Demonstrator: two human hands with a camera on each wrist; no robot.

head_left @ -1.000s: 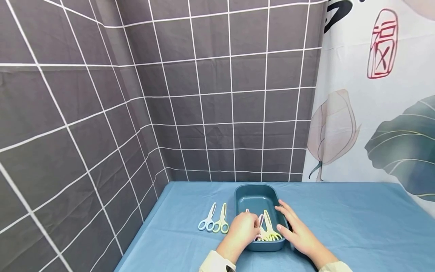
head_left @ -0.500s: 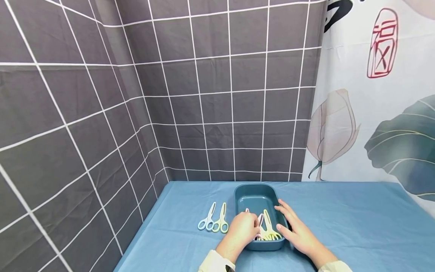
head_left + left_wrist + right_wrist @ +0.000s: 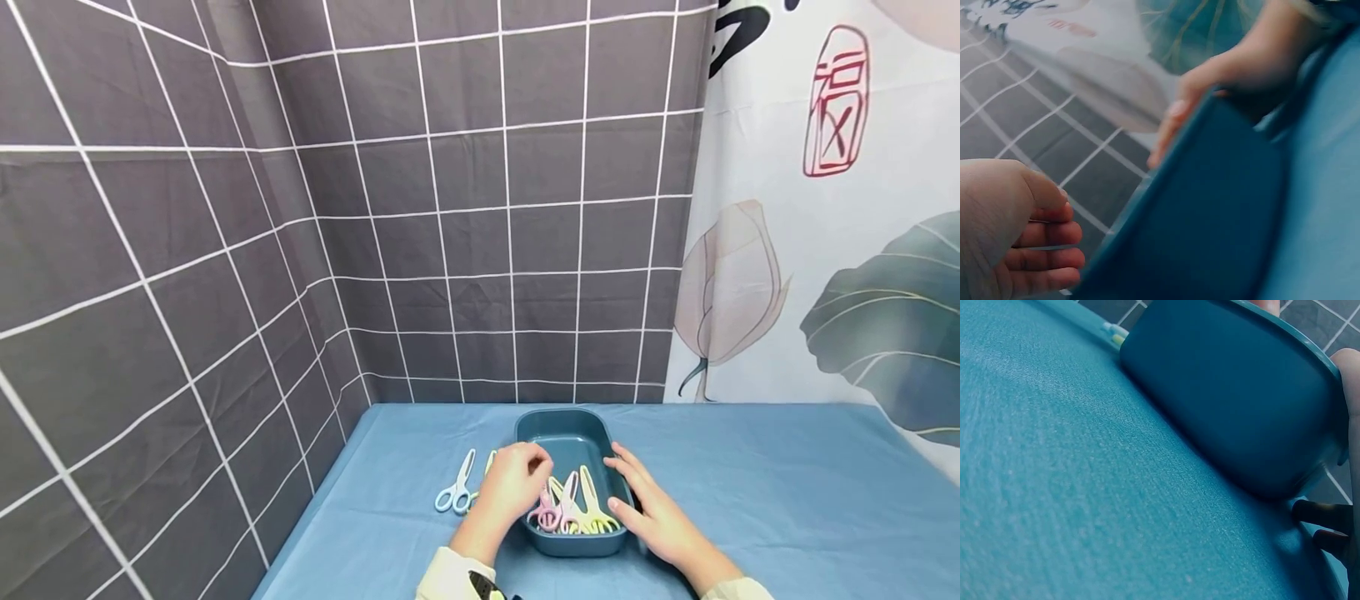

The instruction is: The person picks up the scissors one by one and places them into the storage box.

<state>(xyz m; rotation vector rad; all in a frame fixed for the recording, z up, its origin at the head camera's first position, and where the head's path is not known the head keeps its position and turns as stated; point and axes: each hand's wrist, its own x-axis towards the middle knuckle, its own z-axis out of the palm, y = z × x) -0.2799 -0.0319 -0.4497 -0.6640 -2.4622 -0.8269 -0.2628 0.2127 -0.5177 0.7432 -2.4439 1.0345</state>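
My left hand (image 3: 513, 477) hovers over the left rim of a blue-green tray (image 3: 577, 546), its fingers loosely curled. The left wrist view shows nothing in that hand (image 3: 1022, 231). At the near end of the tray lie pink scissors (image 3: 548, 518), paler pink scissors (image 3: 569, 504) and yellow scissors (image 3: 597, 512), overlapping. My right hand (image 3: 654, 512) rests against the tray's right side, thumb and fingers spread along the rim. In the right wrist view the tray's outer wall (image 3: 1229, 394) fills the upper part.
Light-blue scissors (image 3: 456, 493) lie left of the tray on the blue cloth (image 3: 390, 517). Beside them, yellow-green scissors (image 3: 491, 460) are mostly hidden behind my left hand. A grey gridded curtain (image 3: 465, 250) and a white printed curtain (image 3: 772, 150) hang behind.
My left hand has let go of the pink scissors in the tray and moved left and up, uncovering them and covering the yellow-green scissors. The right hand stays at the tray.
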